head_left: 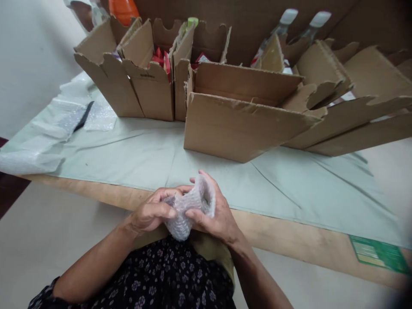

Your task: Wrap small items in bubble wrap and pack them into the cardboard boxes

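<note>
Two bare hands, the left hand (149,210) and the right hand (219,216), are holding a curled piece of bubble wrap (188,210) on the near side of the front cardboard box (244,124), apart from it. Both forearms (96,262) are angling inward toward the wrap. The left grip is clamping one side, its thumb lying along the near face and its fingers curling behind. The right grip is clamping the flared, open end, its thumb pressing across the near face and its fingers reaching up behind the rim. Loose bubble-wrap sheets (64,113) are lying left of the box on the cloth-covered surface (151,159). Other cardboard boxes (151,92) are standing to its left and right, and two white-capped bottles (288,17) are showing behind it.
</note>
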Motion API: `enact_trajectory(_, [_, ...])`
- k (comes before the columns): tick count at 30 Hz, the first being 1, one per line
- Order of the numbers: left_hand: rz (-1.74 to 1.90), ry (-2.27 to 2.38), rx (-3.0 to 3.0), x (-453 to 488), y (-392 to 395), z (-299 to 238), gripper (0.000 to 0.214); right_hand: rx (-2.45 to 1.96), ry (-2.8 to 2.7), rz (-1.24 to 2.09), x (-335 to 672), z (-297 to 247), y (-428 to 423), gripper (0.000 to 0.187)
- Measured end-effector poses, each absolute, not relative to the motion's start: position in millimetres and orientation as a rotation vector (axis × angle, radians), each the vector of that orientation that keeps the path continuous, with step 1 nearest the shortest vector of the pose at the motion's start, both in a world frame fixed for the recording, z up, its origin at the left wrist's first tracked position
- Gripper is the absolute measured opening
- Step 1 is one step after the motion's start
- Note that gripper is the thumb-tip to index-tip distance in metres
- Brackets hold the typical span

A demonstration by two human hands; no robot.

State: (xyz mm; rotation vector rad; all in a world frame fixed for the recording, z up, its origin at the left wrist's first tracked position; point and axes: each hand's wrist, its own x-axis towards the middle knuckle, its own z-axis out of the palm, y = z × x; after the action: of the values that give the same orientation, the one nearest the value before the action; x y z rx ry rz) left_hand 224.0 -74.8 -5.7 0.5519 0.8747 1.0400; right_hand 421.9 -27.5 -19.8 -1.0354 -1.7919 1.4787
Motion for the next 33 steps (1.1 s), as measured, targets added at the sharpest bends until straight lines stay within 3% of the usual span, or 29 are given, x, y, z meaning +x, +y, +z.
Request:
enact_trajectory(2, [0.966,0.760,0.488,220,-75,-7,0.021,-1.086,-1.586,1.562,425,-24,-26,0.086])
enact_trajectory(5, [0.931,0.698,0.440,209,-76,-11,0.030,-1.194,-1.278,1.496,436,-32,-21,0.047])
enact_trajectory(8, [0.933,0.920,0.546,195,-74,-13,0.035,-1.225,-1.139,1.429,451,-36,-17,0.029])
enact_trajectory(11, [0.936,1.240,0.749,182,-68,-7,0.031,-1.251,-1.172,1.361,462,-33,-15,0.027])
enact_trajectory(14, [0.908,1.481,1.007,177,-57,2,0.033,-1.326,-1.307,1.236,469,-26,-10,0.035])
enact_trajectory(18, [0.903,1.904,1.564,181,-43,3,0.055,-1.501,-1.644,0.751,482,-25,2,0.060])
enact_trajectory(20, [0.950,2.049,1.849,185,-42,-1,0.056,-1.522,-1.757,0.473,490,-25,4,0.064])
enact_trajectory(23, [0.963,2.010,2.199,193,-46,-5,0.038,-1.425,-1.888,0.227,491,-20,1,0.049])
enact_trajectory(26, [0.860,1.780,2.407,204,-48,-8,0.027,-1.231,-2.134,0.183,468,-12,0,0.033])
enact_trajectory(33, [0.562,1.569,2.479,204,-40,-27,0.023,-1.146,-2.642,0.340,450,-27,12,0.037])
